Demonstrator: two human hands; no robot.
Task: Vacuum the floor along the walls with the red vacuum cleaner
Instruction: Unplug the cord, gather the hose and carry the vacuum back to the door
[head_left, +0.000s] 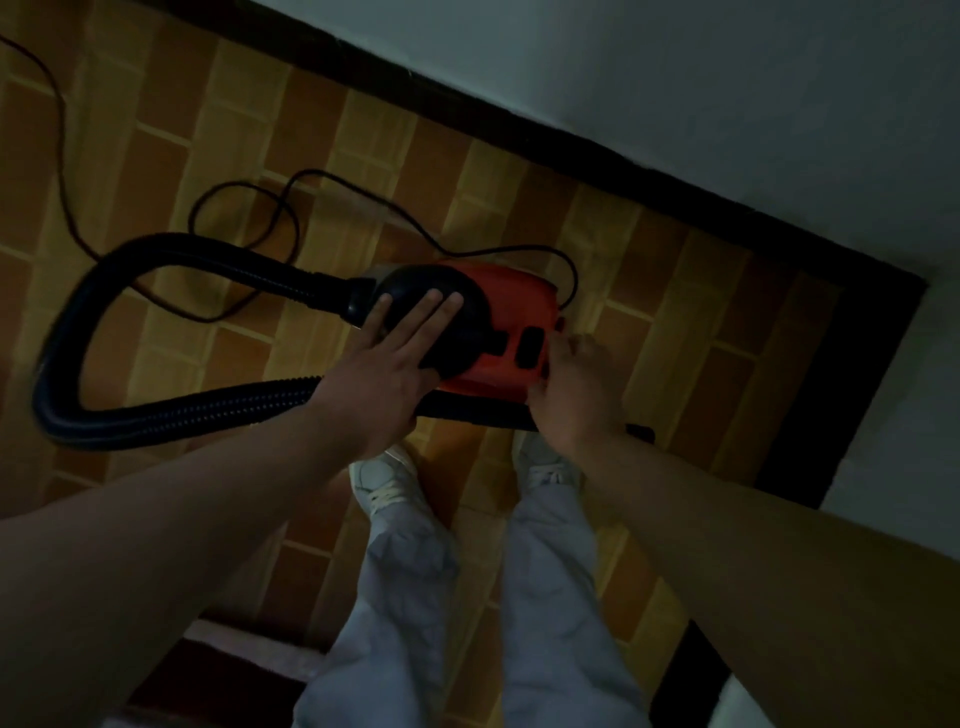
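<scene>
The floor (orange and yellow tiles, dark-edged along the walls) is occupied by a red vacuum cleaner, its looped hose, a black cord and two white shoes.

No text, label, brand, number or sign can be read. The view is dim and blurred, and the red vacuum cleaner shows no legible marking on its casing.
</scene>
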